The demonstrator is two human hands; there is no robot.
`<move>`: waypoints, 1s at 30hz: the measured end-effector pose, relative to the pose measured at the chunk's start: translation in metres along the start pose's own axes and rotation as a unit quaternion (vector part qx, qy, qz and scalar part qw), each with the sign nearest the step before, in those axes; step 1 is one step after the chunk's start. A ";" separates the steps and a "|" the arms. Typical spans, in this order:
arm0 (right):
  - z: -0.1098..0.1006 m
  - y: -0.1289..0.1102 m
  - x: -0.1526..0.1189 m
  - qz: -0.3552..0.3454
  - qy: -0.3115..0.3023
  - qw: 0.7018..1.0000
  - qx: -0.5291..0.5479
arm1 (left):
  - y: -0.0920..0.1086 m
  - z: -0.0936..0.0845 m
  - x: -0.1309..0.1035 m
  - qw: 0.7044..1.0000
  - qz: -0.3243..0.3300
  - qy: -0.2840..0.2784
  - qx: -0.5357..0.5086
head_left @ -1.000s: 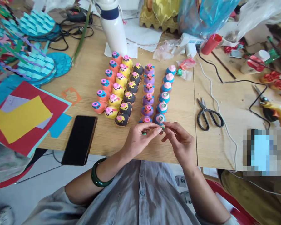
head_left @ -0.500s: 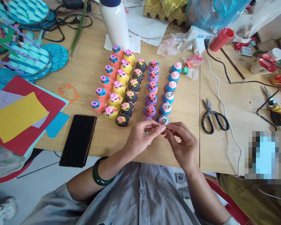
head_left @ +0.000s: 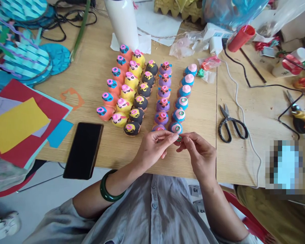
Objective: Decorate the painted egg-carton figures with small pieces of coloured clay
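Between their fingertips, my left hand (head_left: 154, 145) and my right hand (head_left: 199, 154) pinch a small green clay ring (head_left: 179, 138) just above the table edge. Right behind the fingers stands a row of blue domed pieces with pink tops (head_left: 178, 115); the nearer ones carry green rings, the farther ones do not. To the left run rows of purple (head_left: 163, 104), black (head_left: 140, 102), yellow (head_left: 124, 105) and orange (head_left: 108, 111) domed pieces with clay faces and pink rings. My left fingers partly cover the nearest purple piece.
Black-handled scissors (head_left: 228, 123) lie at right beside a white cable (head_left: 240, 101). A phone (head_left: 83, 150) and coloured paper sheets (head_left: 20, 125) lie at left. A white bottle (head_left: 123, 23), a power strip (head_left: 216, 31) and plastic bags (head_left: 234, 13) stand at the back.
The fingertips have drawn slightly apart, and the green ring now shows between them. My right hand has shifted a little to the right. The view has moved slightly.
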State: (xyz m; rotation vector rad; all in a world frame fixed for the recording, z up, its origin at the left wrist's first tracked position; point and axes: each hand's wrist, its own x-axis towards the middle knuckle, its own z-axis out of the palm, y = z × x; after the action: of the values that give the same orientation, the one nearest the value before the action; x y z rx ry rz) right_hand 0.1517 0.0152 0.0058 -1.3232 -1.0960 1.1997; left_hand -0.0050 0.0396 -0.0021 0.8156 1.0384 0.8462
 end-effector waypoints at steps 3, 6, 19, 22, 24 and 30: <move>0.000 0.001 -0.001 0.015 0.014 1.000 0.024 | -0.001 0.000 0.000 1.000 0.012 0.011 0.006; 0.001 0.000 -0.002 0.019 0.020 1.000 0.013 | 0.001 0.001 -0.001 0.999 0.019 0.008 0.028; 0.001 0.000 -0.004 -0.060 0.005 0.992 -0.113 | 0.007 0.001 -0.007 0.976 0.135 0.022 0.169; 0.002 -0.001 -0.004 -0.125 -0.008 0.976 -0.181 | 0.005 0.001 -0.007 0.952 0.183 0.046 0.240; 0.002 -0.003 -0.003 -0.154 -0.004 0.964 -0.215 | 0.004 0.001 -0.007 0.934 0.217 0.055 0.279; 0.002 0.002 -0.004 -0.204 0.006 0.943 -0.263 | 0.003 0.000 -0.007 0.917 0.247 0.062 0.306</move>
State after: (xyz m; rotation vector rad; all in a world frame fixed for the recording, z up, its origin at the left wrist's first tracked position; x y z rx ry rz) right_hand 0.1492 0.0114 0.0041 -1.3909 -1.6621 0.6057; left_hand -0.0075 0.0346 0.0035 1.6218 1.2539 1.0159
